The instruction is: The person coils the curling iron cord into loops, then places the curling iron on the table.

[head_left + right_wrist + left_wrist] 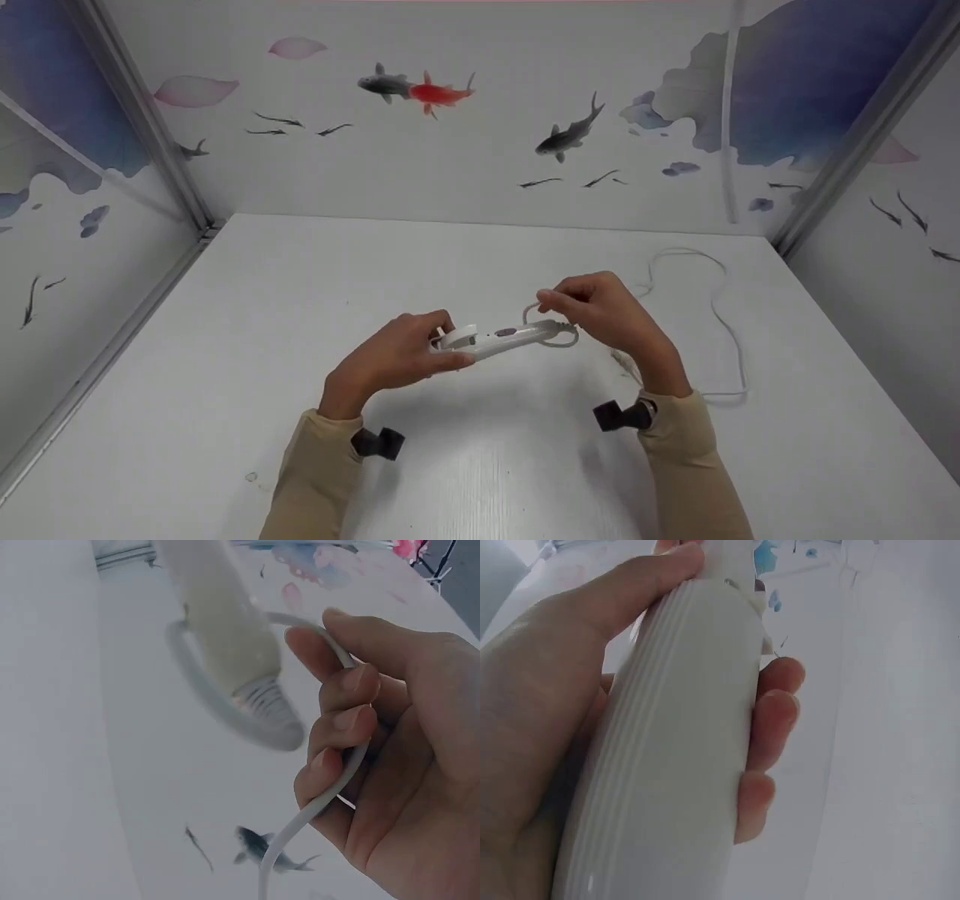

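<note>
A white corded hand appliance, shaped like a hair curling iron, is held above the table at a slight tilt, with a dark oval switch on its handle. My left hand grips its left part, the thumb along the near side; in the left wrist view the fingers curl round the ribbed white body. My right hand is by the cord end, fingers curled round the white cord. From the ridged cord sleeve, the cord bends back and passes behind the handle to the right fingers.
More of the cord lies in a wide loop on the white table, to the right. A small brownish item, too unclear to name, shows beside the right wrist. Printed panels enclose the table at the back and sides.
</note>
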The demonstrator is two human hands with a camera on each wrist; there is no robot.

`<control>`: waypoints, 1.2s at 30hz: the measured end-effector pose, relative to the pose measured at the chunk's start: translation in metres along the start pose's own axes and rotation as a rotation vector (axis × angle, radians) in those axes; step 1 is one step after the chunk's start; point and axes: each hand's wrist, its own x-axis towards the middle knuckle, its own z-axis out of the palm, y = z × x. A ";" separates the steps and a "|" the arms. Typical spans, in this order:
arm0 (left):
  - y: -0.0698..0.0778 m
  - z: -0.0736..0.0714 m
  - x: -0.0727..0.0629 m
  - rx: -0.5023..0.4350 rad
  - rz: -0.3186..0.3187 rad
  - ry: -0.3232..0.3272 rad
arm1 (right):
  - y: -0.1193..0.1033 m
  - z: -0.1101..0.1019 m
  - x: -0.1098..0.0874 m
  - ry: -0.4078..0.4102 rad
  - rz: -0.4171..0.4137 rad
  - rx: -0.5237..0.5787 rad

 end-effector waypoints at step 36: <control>0.014 -0.005 -0.010 -0.063 0.167 0.082 | 0.032 0.015 0.011 -0.339 -0.117 0.056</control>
